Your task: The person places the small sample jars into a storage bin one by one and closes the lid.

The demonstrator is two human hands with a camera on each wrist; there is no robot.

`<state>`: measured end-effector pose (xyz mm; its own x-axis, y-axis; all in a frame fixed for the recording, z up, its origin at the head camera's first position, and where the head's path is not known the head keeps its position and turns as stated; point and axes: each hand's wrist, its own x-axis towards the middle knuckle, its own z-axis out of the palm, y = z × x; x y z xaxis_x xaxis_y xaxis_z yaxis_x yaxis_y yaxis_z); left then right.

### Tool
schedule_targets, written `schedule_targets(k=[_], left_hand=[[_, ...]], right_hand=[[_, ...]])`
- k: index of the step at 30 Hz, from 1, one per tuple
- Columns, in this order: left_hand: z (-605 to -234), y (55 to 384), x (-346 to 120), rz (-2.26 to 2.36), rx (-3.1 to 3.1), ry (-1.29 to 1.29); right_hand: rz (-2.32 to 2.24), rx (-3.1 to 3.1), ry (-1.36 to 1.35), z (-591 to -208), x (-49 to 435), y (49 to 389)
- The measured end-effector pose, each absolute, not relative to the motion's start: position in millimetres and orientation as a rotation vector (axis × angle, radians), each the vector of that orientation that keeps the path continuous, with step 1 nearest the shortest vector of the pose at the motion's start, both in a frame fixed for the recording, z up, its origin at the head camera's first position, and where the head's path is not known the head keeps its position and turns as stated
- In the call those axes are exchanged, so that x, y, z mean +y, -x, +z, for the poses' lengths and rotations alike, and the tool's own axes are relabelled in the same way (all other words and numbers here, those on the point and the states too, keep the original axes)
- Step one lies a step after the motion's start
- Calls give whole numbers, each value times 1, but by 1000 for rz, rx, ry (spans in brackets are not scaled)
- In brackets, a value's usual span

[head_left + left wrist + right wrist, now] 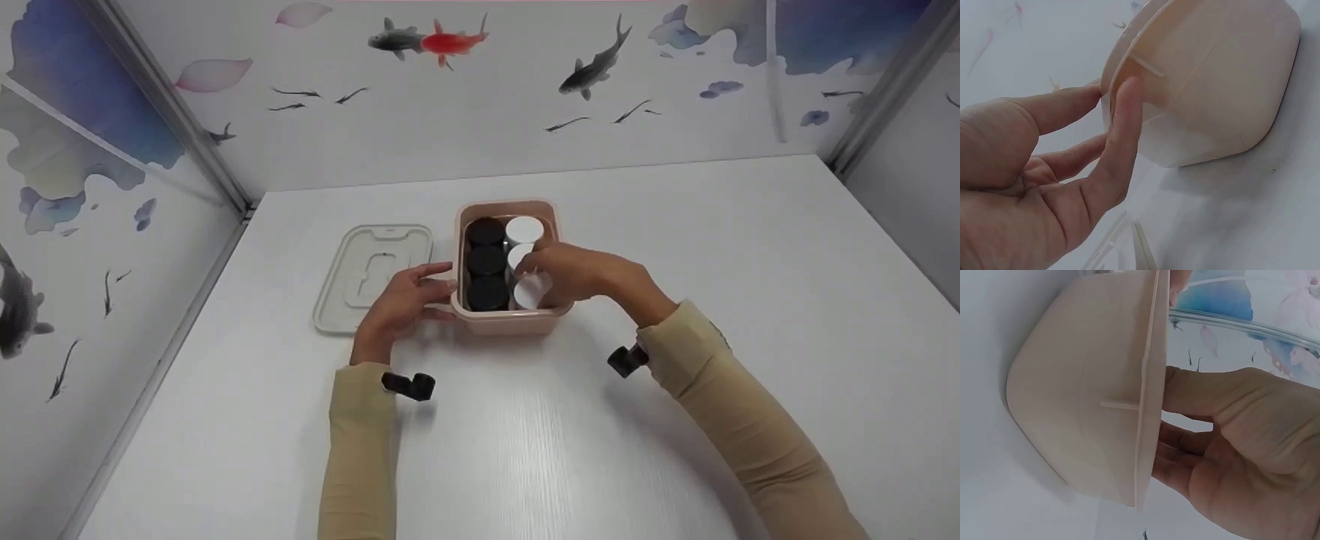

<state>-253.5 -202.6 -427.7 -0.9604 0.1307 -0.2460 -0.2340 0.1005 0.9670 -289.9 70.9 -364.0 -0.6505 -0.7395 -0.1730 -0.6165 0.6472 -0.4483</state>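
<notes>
A pale pink plastic box (510, 324) stands on the table, holding two columns of round-topped containers. Black containers (487, 261) fill its left side and white containers (524, 229) its right. My left hand (405, 304) grips the box's left rim; in the left wrist view the fingers lie on both sides of that rim. My right hand (577, 274) reaches down over the right side and pinches the nearest white container (529, 292). Its fingertips are hidden inside the box, behind the wall in the right wrist view.
A pale grey-white lid (345, 289) lies flat on the table (495, 442) left of the box, partly behind my left hand. White panels with painted fish (592, 67) stand at the back and sides. A small black camera is on each wrist.
</notes>
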Motion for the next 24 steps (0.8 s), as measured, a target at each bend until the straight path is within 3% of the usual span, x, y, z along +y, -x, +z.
schedule_targets(k=[8,14,24], left_hand=[[-413,244,-215,1822,2324,303],[-410,230,-242,1817,2452,476],[-420,210,-282,1500,2799,654]], right_hand=[[-1061,2552,1125,-373,60,278],[-1498,2404,915,-376,36,261],[-1807,2046,509,-377,-21,246]])
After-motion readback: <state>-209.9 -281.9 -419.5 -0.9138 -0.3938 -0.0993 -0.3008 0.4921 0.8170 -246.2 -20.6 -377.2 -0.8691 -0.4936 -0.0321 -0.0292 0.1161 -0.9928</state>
